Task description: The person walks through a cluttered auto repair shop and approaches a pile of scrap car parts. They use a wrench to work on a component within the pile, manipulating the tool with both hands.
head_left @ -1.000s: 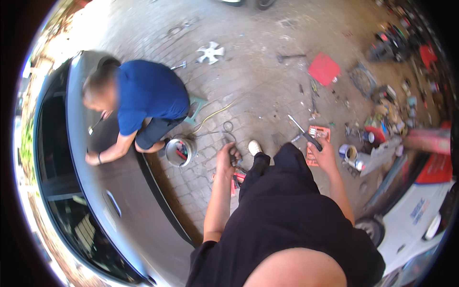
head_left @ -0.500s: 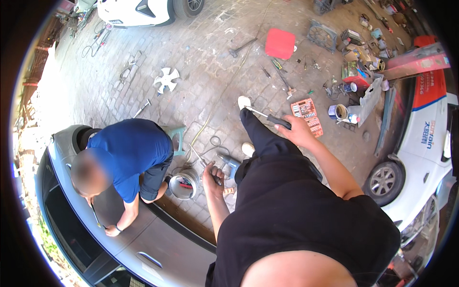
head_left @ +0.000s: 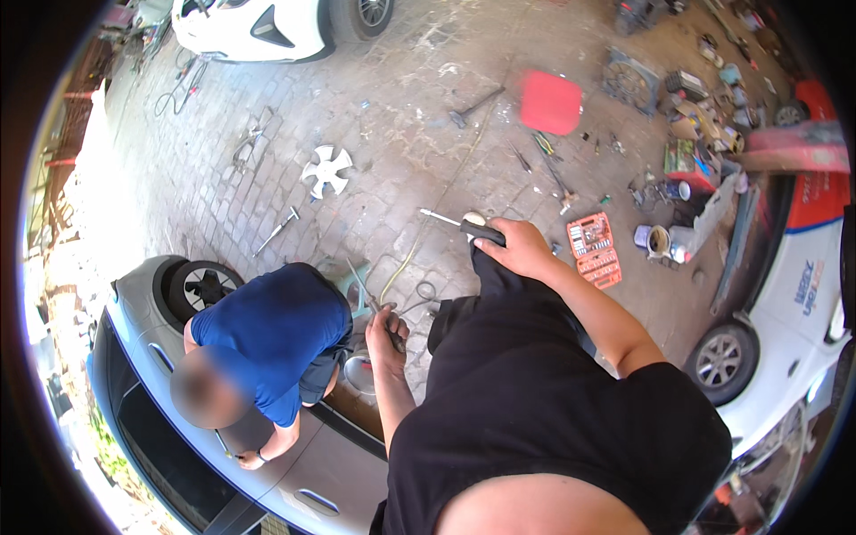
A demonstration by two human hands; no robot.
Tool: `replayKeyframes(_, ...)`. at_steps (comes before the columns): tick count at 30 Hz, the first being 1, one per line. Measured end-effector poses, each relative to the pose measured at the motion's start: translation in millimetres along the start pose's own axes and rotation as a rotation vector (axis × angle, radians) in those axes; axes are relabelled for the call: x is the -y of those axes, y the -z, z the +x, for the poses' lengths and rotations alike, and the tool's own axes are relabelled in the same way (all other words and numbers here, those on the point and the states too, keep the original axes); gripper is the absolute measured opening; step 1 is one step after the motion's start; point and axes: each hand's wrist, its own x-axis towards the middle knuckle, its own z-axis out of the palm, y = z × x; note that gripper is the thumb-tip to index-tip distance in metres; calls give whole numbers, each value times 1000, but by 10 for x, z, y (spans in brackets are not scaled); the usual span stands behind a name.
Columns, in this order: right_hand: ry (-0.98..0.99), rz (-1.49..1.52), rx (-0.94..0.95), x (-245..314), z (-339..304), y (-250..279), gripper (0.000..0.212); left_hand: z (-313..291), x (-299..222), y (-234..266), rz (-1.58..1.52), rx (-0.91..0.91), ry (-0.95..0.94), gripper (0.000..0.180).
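Note:
My right hand (head_left: pixel 519 247) is closed around the black handle of a screwdriver (head_left: pixel 440 216), whose bright shaft points left above the paving. In my left hand (head_left: pixel 386 341) I grip a dark-handled tool with a long thin shaft (head_left: pixel 360 282), probably another screwdriver; it points up and away. Below and left of that hand stands a bucket (head_left: pixel 359 374), partly hidden by my forearm. A person in a blue shirt (head_left: pixel 272 325) bends over the grey car (head_left: pixel 290 464) at my left, holding a thin tool against its door.
An orange socket set case (head_left: pixel 596 252) lies on the paving to my right, with a hammer (head_left: pixel 565 198), pliers (head_left: pixel 544 144) and a red stool (head_left: pixel 551 102) farther off. White cars (head_left: pixel 776 339) stand right and ahead (head_left: pixel 259 31). A pale green stool (head_left: pixel 343 276) is behind the person.
The view has shifted, so the floor items and person appear farther right and lower. My right hand has drawn the screwdriver leftward and nearer my left hand. Both hands keep their grip.

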Motion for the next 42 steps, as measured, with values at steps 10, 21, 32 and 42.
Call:
replayKeyframes(10, -169, -48, 106, 234, 993, 278, 33, 522, -571, -308, 105, -86, -36, 15)
replayKeyframes(21, -283, -31, -175, 566, 1544, 45, 33, 1708, -1727, -911, 439, 122, 66, 14)
replayKeyframes(32, -479, 200, -524, 1151, 1322, -104, 31, 2595, -2700, -2137, 750, 549, 101, 22)
replayKeyframes(42, -322, 355, -761, 1171, 1032, -73, 32, 1947, -1831, -3099, 720, 791, 214, 32)
